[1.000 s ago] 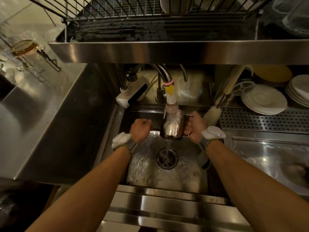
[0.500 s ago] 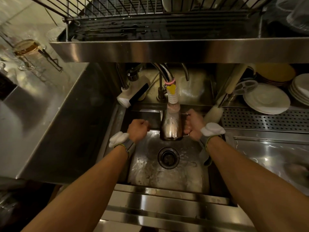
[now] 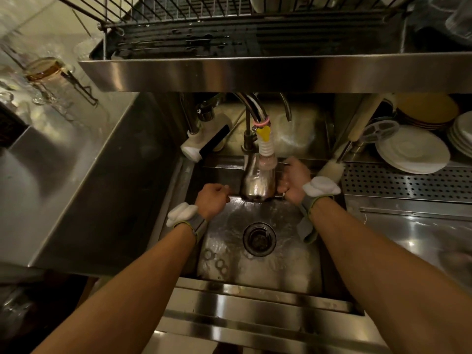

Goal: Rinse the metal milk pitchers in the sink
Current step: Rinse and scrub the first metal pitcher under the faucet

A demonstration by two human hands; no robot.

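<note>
A shiny metal milk pitcher (image 3: 258, 178) hangs over the back of the sink (image 3: 301, 267), right under the faucet's white ribbed nozzle (image 3: 266, 148). My right hand (image 3: 293, 180) grips the pitcher's handle on its right side. My left hand (image 3: 213, 200) is curled into a fist just left of the pitcher's base, apart from it and holding nothing that I can see. Water covers the sink floor around the drain (image 3: 259, 238).
A steel shelf with a wire rack (image 3: 255, 70) overhangs the sink at head height. White plates (image 3: 413, 149) and a perforated drain board (image 3: 408, 180) lie to the right. A bottle brush (image 3: 332, 167) leans by my right wrist. Glassware (image 3: 43, 70) stands far left.
The pitcher rose closer to the nozzle, and the stream that fell from it to the drain has stopped. Both hands shifted slightly toward the back of the sink.
</note>
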